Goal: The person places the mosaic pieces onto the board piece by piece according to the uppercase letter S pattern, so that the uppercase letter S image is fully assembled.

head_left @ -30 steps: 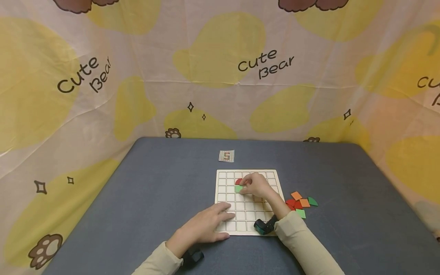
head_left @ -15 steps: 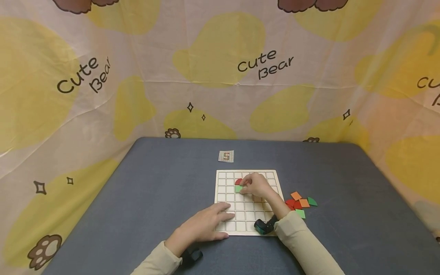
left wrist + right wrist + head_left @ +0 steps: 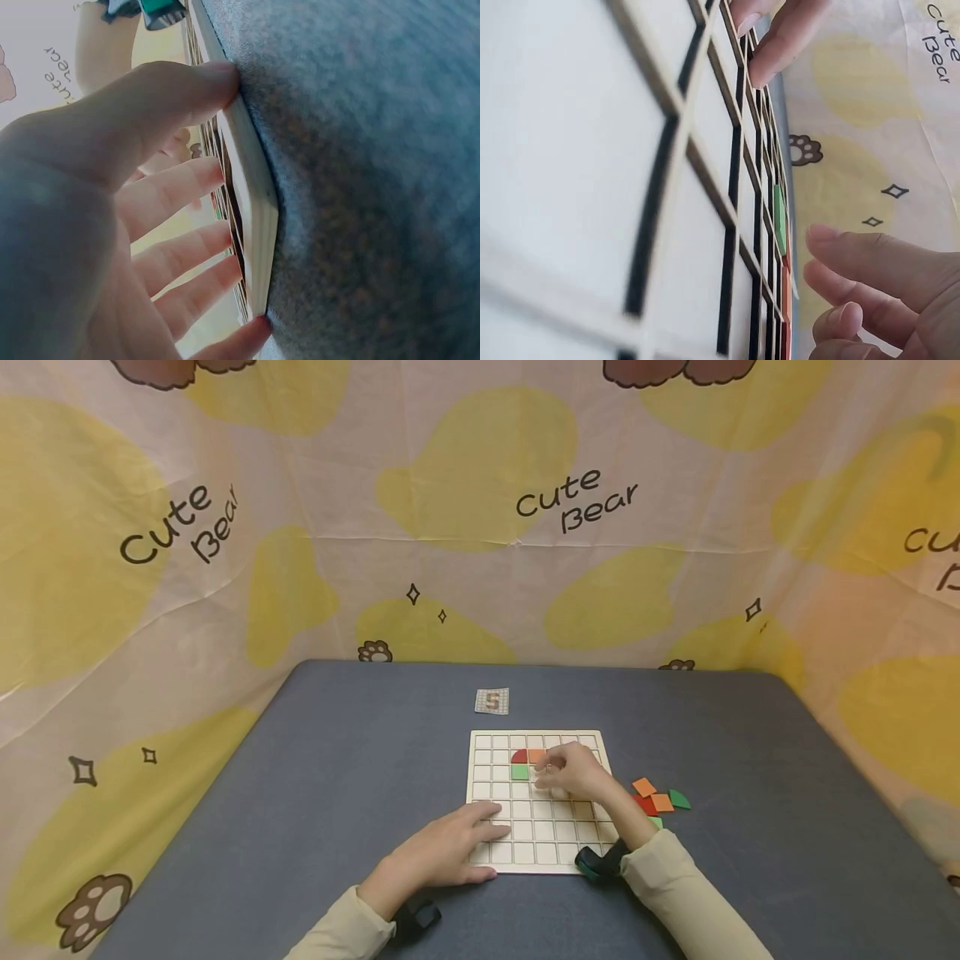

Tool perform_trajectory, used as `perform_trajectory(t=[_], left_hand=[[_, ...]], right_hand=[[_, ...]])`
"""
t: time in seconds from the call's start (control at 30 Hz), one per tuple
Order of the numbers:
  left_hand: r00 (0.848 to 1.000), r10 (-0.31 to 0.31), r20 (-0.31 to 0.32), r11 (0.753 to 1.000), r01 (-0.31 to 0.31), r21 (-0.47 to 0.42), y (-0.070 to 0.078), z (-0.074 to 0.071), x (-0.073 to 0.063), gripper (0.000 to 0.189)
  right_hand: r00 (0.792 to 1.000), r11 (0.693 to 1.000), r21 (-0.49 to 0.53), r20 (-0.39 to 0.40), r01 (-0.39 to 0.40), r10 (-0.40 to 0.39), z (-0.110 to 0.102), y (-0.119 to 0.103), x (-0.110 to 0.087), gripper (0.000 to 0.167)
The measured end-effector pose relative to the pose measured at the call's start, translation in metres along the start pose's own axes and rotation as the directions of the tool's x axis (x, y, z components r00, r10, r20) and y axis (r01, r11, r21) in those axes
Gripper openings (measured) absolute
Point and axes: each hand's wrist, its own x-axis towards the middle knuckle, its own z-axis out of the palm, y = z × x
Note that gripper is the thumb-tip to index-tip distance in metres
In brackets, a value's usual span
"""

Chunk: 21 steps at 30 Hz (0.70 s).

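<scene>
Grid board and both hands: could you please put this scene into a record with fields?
board: white grid, on the table
placed: red quarter-round, orange square on its right, light green square on the red's near side, another red piece beside the orange
loose pieces: orange, red, green, right of board
card: beyond the board
left hand: touching the board at its near left corner
right hand: above the board, no piece visible in it

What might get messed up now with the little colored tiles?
The right hand is close to the orange square tile on the grid board, so it might nudge that tile. The left hand touches the board's edge; a push could slide it. The right sleeve looks near the loose tiles and might scatter them.
</scene>
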Motion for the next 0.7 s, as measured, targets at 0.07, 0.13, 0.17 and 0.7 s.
perform_trajectory(t=[0.07,0.13,0.17,0.7], left_hand=[[1.0,-0.003,0.007,1.0,0.003,-0.004,0.0,0.0,0.0,0.052],[1.0,-0.001,0.009,1.0,0.001,-0.004,0.0,0.001,0.0,0.052],[1.0,0.0,0.008,1.0,0.0,-0.002,0.0,0.001,0.0,0.052],[1.0,0.011,-0.002,1.0,-0.011,0.004,-0.002,0.001,-0.001,0.051]], right_hand=[[1.0,1.0,0.004,-0.005,0.015,-0.015,-0.002,0.002,-0.004,0.017],[0.999,1.0,0.007,-0.009,0.031,-0.031,-0.005,0.003,-0.008,0.019],[0.999,0.999,0.008,-0.011,0.031,-0.031,-0.006,0.004,-0.009,0.019],[1.0,0.999,0.034,-0.007,0.026,-0.026,-0.029,0.022,-0.04,0.022]])
